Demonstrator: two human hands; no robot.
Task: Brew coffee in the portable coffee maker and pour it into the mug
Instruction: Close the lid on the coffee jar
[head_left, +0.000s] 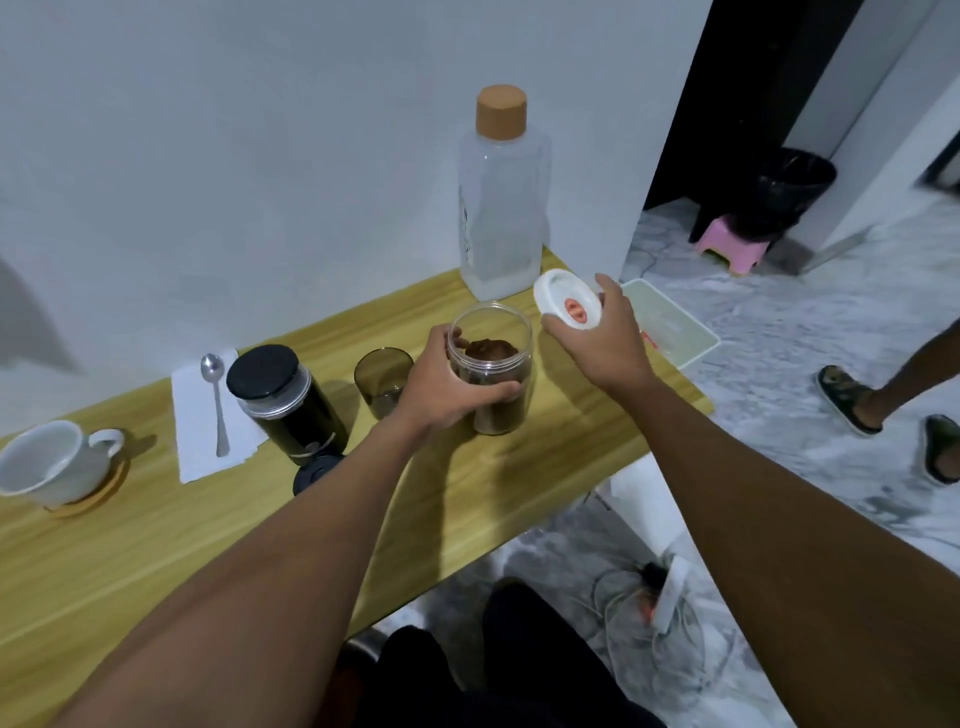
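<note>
Pink stool (732, 245) by black bin (792, 187), white tray (696, 340), sandalled feet (845, 399) on marble floor (779, 332), power strip (672, 592) among cables (613, 595)

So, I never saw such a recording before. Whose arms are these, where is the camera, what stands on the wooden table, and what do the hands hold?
No machine here: both arms belong to one person, and the single picture comes from a camera worn on that person's head, looking down. The left hand grips an open clear jar of brown coffee powder. The right hand holds a white lid, probably the jar's, just right of it. On the wooden table also stand a white mug on a coaster, a spoon on a paper napkin, the black coffee maker, a dark glass and a tall water bottle.
</note>
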